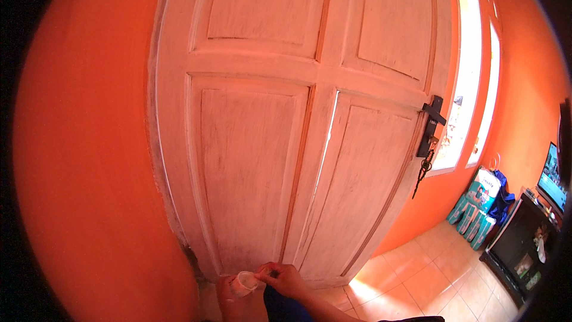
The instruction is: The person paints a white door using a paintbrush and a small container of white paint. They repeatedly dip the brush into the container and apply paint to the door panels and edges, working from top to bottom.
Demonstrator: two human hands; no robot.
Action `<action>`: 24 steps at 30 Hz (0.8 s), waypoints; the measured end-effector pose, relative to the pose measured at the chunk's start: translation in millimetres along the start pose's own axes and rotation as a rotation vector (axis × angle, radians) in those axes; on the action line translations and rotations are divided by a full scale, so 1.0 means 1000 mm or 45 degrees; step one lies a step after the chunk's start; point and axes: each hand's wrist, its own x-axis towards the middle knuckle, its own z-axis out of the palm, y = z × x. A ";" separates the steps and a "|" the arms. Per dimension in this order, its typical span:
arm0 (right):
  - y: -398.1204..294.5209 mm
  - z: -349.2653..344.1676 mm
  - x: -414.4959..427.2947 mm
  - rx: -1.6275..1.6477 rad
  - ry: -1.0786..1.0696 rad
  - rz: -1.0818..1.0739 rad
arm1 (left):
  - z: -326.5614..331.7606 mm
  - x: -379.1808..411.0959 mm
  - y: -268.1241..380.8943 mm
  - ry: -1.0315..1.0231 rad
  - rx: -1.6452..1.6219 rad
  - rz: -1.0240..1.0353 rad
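Observation:
In the head view, low in the picture, my left hand (226, 290) holds a small, pale plastic cup (246, 283) by its side. The thumb and fingers of my right hand (282, 279) are bent together at the cup's right rim; whether anything thin is pinched between them is too small to tell. What the cup contains cannot be made out clearly. Both hands are in front of the lower part of a panelled wooden door (250, 165) with a thin, streaky pale finish. Bright light shows through a narrow slit beside its lower right panel.
A black door handle (432, 116) has keys (424, 170) hanging below it. An orange wall (89, 143) borders the door on the left. Right of it are tall windows (464, 67), stacked diaper packs (480, 201), a dark cabinet (509, 237), a television (552, 179) and a tiled floor (429, 273).

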 end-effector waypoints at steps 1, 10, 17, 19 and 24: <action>0.003 -0.002 0.002 0.028 -0.061 0.011 | 0.000 0.000 0.001 0.003 0.001 0.003; 0.009 -0.007 0.005 0.646 -0.426 0.194 | -0.001 0.002 0.003 0.022 0.009 0.002; 0.035 -0.005 0.014 0.260 -0.288 -0.065 | 0.007 0.007 0.000 0.044 -0.022 -0.007; 0.037 -0.002 0.014 0.210 -0.120 -0.120 | 0.005 0.006 -0.002 0.060 -0.022 -0.016; 0.011 0.012 0.017 0.463 0.031 -0.123 | -0.020 0.003 -0.002 0.195 0.019 0.018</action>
